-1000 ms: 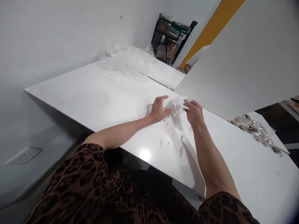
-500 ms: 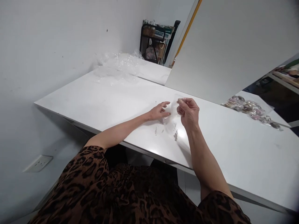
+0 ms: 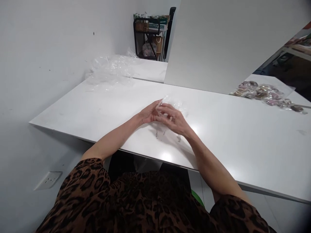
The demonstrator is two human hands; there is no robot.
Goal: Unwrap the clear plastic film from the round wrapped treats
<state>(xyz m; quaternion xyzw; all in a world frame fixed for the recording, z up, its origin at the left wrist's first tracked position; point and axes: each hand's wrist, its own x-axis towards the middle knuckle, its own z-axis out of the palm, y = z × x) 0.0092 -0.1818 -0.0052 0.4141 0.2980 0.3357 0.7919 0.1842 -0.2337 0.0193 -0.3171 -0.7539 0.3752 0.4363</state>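
Above the white table (image 3: 109,119), my hands meet around a clear plastic bag (image 3: 179,105). My left hand (image 3: 149,112) grips the bag near its upright edge, and most of its fingers are hidden behind the other hand. From the right, my right hand (image 3: 174,119) reaches across with bent fingers closed on the same thin plastic, its fingertips at the left palm. Anything inside the bag is too unclear to make out. Below the hands the tabletop has small grey worn marks (image 3: 179,138).
A heap of clear plastic bags (image 3: 109,69) lies at the back left by the wall. Several wrapped pinkish and brown items (image 3: 267,94) lie at the back right, beside a big pale panel (image 3: 206,42). A black shelf cart (image 3: 147,32) stands behind.
My hands were apart with the plastic between them; now they are together, the right moved left and over the left. The view has shifted slightly.
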